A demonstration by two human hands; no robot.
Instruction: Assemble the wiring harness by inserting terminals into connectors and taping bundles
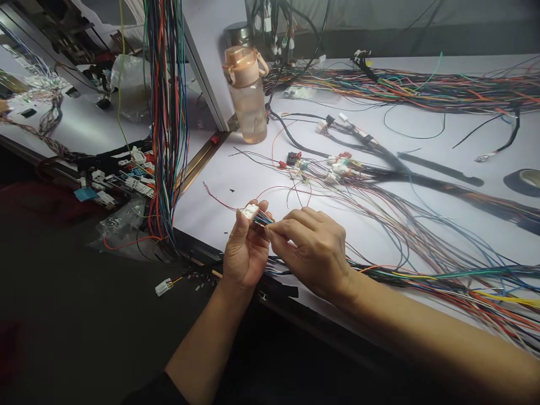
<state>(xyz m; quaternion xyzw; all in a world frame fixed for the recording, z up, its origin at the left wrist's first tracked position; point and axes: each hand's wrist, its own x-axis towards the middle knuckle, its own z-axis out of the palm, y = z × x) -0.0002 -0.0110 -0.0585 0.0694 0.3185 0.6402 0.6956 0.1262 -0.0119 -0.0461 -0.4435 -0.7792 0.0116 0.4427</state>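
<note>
— Progress at the lower middle of the frame?

— Partway, by the look of it. Small white connector (250, 211) pinched between thumb and fingertips of the left hand (243, 250), lifted just above the near edge of the white table (236, 174). Several coloured wires (262, 219) already seated in its back, fanning toward the right. Right hand (314, 253) curled in close, fingertips closed on those wires right behind the housing. Cannot tell how many cavities remain unfilled; too small to read.

— And what seems left?

— Probably more leads to seat: loose strands lying right of centre, thin red wire (219, 199) trailing off to the left of the connector. A judgement only.

— Look of the connector itself?

— White plastic block, short and squarish, open face turned up and left, wires in blue, red and dark tones leaving the rear. Clean, no tape or sleeve visible.

— Surroundings?

— Long wire bundle (442, 275) running from the hands to the right edge. Peach water bottle (248, 93) upright at upper centre. Hanging sheaf of wires (166, 112) at upper left. Another white plug (163, 287) dangling below the table edge, lower left. Black tape roll (523, 183) at far right.
</note>
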